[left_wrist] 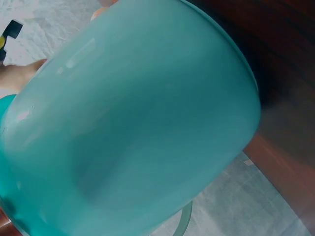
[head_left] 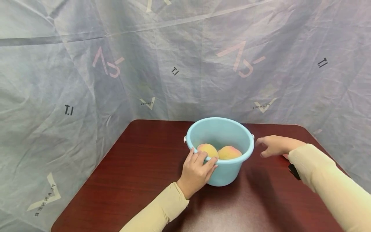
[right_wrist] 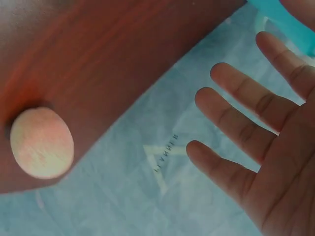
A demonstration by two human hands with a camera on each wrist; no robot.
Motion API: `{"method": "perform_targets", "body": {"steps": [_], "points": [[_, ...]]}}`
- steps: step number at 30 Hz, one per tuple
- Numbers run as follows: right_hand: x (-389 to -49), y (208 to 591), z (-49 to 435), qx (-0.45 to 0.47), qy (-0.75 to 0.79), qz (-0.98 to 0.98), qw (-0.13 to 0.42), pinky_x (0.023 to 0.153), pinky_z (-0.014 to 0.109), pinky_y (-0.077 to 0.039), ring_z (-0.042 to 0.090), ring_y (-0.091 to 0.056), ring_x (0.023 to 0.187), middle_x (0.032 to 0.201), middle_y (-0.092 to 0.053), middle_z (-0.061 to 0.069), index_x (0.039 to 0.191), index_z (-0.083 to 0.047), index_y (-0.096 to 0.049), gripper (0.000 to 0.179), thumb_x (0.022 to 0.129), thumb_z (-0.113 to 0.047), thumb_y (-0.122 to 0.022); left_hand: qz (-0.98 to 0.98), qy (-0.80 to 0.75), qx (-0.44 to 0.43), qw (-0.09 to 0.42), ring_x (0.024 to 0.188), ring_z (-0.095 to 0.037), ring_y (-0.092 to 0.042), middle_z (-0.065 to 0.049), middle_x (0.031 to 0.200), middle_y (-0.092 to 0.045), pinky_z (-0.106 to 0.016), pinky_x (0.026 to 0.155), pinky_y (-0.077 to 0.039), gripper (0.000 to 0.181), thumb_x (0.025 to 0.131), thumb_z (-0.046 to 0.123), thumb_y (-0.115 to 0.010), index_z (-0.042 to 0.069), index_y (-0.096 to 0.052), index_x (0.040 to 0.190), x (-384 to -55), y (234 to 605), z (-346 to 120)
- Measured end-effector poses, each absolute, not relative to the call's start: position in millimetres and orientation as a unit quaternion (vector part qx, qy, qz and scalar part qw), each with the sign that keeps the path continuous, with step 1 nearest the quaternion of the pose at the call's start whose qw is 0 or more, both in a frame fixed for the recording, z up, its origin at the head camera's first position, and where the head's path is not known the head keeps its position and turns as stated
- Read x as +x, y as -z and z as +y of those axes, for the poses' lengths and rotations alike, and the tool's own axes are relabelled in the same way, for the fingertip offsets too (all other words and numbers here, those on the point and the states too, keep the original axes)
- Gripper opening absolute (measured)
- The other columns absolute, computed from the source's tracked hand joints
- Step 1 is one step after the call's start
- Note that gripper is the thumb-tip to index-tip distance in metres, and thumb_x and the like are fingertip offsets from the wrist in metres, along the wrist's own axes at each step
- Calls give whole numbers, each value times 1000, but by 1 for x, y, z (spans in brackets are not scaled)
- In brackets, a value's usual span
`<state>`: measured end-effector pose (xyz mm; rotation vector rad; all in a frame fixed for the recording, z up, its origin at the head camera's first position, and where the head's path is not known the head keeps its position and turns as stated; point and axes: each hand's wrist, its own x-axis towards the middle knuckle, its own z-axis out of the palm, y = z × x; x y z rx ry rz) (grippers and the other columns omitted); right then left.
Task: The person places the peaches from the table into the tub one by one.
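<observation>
A light blue bucket (head_left: 221, 174) stands upright on the table, with two yellow-pink peaches (head_left: 207, 149) visible inside. My left hand (head_left: 197, 169) grips its near-left rim, fingers over the edge and thumb along the front. In the left wrist view the bucket's wall (left_wrist: 138, 113) fills most of the picture. To the right of the bucket, my right hand (head_left: 273, 145) hovers empty, apart from the rim. In the right wrist view its fingers (right_wrist: 241, 125) are spread and nearly straight. Another peach (right_wrist: 42, 142) lies on the table; my right arm mostly hides it in the head view.
The dark red-brown table (head_left: 139, 161) has rounded far corners. Grey printed sheeting (head_left: 185, 64) hangs behind it and along the sides. A curved handle (left_wrist: 184, 221) hangs from the bucket. A black object (head_left: 294, 171) shows beneath my right sleeve.
</observation>
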<state>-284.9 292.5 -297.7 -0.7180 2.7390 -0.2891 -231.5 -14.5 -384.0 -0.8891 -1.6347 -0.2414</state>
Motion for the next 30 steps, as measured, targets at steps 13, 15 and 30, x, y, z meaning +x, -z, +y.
{"method": "perform_targets", "body": {"steps": [13,15,30], "points": [[-265,357,306,-274,172,946,32,88,55,-46,40,-56,109,116,-61,20,119,6,-58,48,82,-21,-72,-702,109,-391,585,69,-22,-58,-7,82,-55,-50,79,-54,27,101,26,-47,15,-71,95,-232,383,-16],[-261,363,304,-275,159,948,23,86,53,-48,37,-59,105,114,-62,18,119,4,-60,47,81,-22,-72,-699,109,-392,588,69,-22,-57,-7,82,-54,-49,78,-54,28,102,26,-46,15,-70,94,-231,383,-15],[-259,394,288,-282,131,950,32,77,51,-50,38,-59,104,113,-61,17,114,-7,-64,43,78,-29,-74,-696,82,-384,601,69,-24,-53,-7,83,-55,-46,76,-55,27,101,27,-47,16,-70,94,-235,384,-14]]}}
